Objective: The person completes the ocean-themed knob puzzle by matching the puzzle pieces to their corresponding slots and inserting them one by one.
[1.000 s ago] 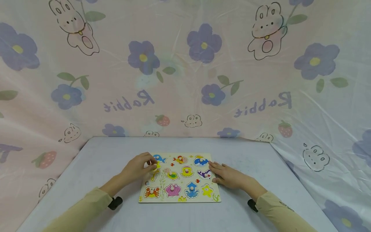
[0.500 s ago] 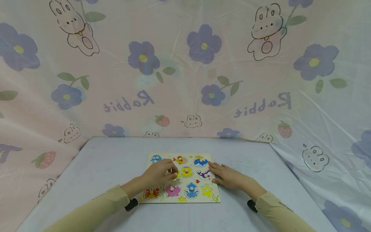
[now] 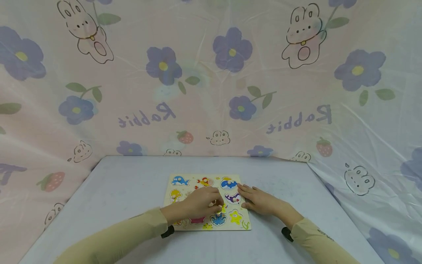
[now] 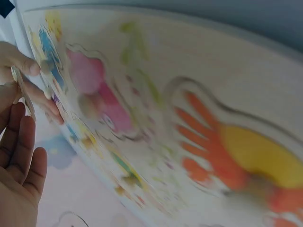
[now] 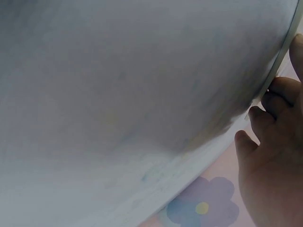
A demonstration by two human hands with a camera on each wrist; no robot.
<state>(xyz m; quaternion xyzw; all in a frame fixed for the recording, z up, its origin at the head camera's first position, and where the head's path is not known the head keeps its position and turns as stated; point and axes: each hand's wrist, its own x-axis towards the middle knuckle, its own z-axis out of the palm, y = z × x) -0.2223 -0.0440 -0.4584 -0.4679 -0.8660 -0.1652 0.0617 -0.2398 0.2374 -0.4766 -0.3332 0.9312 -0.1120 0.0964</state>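
Observation:
A flat wooden peg puzzle board [image 3: 245,223] with sea-animal pictures lies on the table. My left hand [image 3: 201,201] is over its middle, pinching a thin yellow puzzle piece [image 3: 224,208] between thumb and fingers. In the left wrist view that piece [image 4: 22,90] is seen edge-on, its picture turned away. Just below the held piece is the blue squid [image 3: 218,220]; to the right lies a yellow star shape [image 3: 235,217] on which no knob shows. My right hand [image 3: 260,201] rests with its fingers extended on the board's right edge, beside the purple whale [image 3: 233,198].
Other pieces with knobs sit in the board: a blue dolphin [image 3: 180,180], a red fish [image 3: 206,181], a blue whale [image 3: 228,183] and an orange crab [image 4: 222,156]. A white table [image 3: 132,183] surrounds the board, with a patterned curtain [image 3: 204,91] behind it.
My left hand has moved right across the board from its left side to the middle, carrying the yellow piece. My right hand has stayed at the right edge.

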